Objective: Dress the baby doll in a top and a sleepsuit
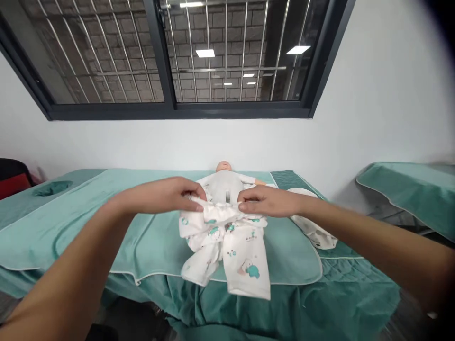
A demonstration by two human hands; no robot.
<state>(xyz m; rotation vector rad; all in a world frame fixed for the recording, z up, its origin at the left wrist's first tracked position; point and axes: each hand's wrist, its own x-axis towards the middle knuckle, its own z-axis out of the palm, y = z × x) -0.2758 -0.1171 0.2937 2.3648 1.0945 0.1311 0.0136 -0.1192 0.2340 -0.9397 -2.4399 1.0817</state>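
Small white pants (249,255) with green prints hang between my two hands, the legs pointing down toward the bed's front edge. My left hand (177,195) pinches the waistband on its left side. On the right side, my right hand (265,201) pinches the same waistband. Just beyond the pants, a baby doll (224,182) in a white top lies on its back, its head toward the wall and one arm stretched to the right. The pants and my hands hide its lower body.
A light green sheet (152,251) covers the bed. White printed cloth (314,227) lies right of the doll. Another green-covered bed (408,189) stands at the right. A red and black chair (14,180) is far left. A barred window (174,112) is above.
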